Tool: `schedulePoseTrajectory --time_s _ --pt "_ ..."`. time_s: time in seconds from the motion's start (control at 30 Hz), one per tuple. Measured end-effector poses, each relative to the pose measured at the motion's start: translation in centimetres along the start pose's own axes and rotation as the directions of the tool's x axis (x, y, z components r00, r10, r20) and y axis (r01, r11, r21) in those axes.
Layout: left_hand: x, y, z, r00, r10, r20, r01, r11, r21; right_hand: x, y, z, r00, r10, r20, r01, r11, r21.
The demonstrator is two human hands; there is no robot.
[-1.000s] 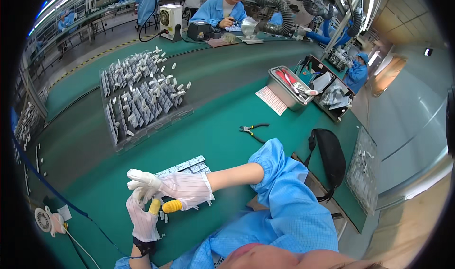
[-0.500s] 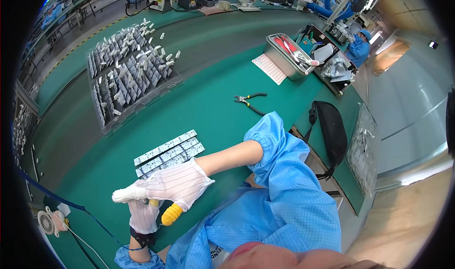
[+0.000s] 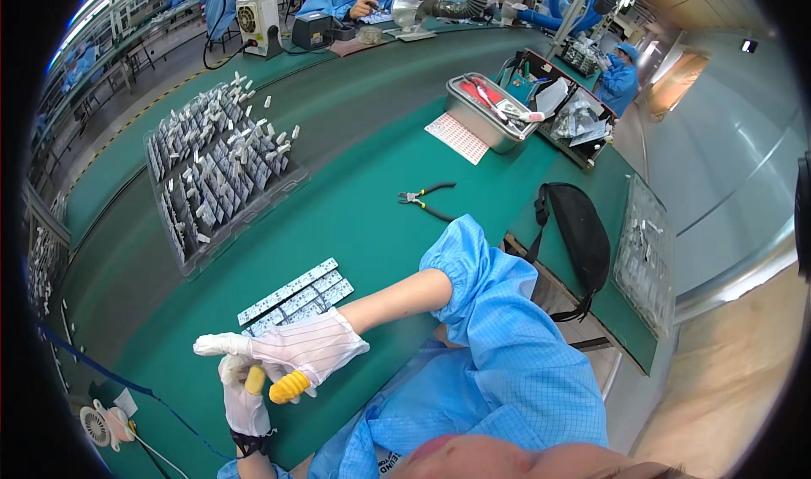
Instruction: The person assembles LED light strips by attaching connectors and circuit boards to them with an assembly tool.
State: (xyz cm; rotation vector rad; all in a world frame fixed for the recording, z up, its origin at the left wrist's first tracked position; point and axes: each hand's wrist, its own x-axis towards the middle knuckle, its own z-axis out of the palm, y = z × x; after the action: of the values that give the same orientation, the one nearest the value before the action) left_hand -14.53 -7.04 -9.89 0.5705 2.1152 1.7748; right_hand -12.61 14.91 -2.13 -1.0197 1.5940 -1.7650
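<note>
Both my hands wear white striped gloves with yellow fingertip covers. My right hand (image 3: 297, 354) reaches across from the blue sleeve and closes around the fingers of my left hand (image 3: 245, 407), which stands upright from the lower edge with a dark band at its wrist. One right finger points left. Two yellow tips show where the hands meet, and the left fingers are mostly hidden inside the grip. Just beyond the hands a panel of small circuit boards (image 3: 296, 297) lies flat on the green table (image 3: 363, 225).
A clear tray of several white parts (image 3: 220, 171) sits far left. Pliers (image 3: 427, 200), a printed sheet (image 3: 456, 137) and a metal tray of tools (image 3: 490, 111) lie further out. A black bag (image 3: 579, 234) and a clear parts tray (image 3: 646, 251) are at the right. Other workers sit at the back.
My hands stay joined, and the right hand has closed lower over the left fingers. My head has shifted, so the table sits differently in view.
</note>
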Motion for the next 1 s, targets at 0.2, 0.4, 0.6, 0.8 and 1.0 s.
schedulePoseTrajectory --time_s 0.2,0.4,0.6,0.8,1.0 --pt "-0.3 -0.5 -0.1 0.988 0.140 0.058 -0.149 0.963 0.226 0.0 1.9 0.4 0.988 -0.153 -0.010 0.133 0.886 -0.444" --pt "2.1 1.3 0.6 0.979 0.159 -0.127 -0.168 0.984 -0.062 -1.1 -1.1 -3.1 0.973 -0.198 -0.121 0.184 0.976 -0.113" --pt "5.4 6.9 1.7 0.834 0.433 0.343 -0.543 0.528 0.653 -5.4 0.5 -11.3 0.869 -0.038 -0.493 -0.446 0.369 -0.815" --pt "7.4 2.7 1.8 0.913 0.308 0.268 -0.407 0.647 0.645 -5.9 5.6 -11.6 0.879 -0.030 -0.475 -0.422 0.411 -0.808" --pt "7.4 1.7 1.6 0.953 0.208 0.220 -0.290 0.832 0.472 -6.0 4.9 -11.6 0.891 0.019 -0.453 -0.400 0.502 -0.767"
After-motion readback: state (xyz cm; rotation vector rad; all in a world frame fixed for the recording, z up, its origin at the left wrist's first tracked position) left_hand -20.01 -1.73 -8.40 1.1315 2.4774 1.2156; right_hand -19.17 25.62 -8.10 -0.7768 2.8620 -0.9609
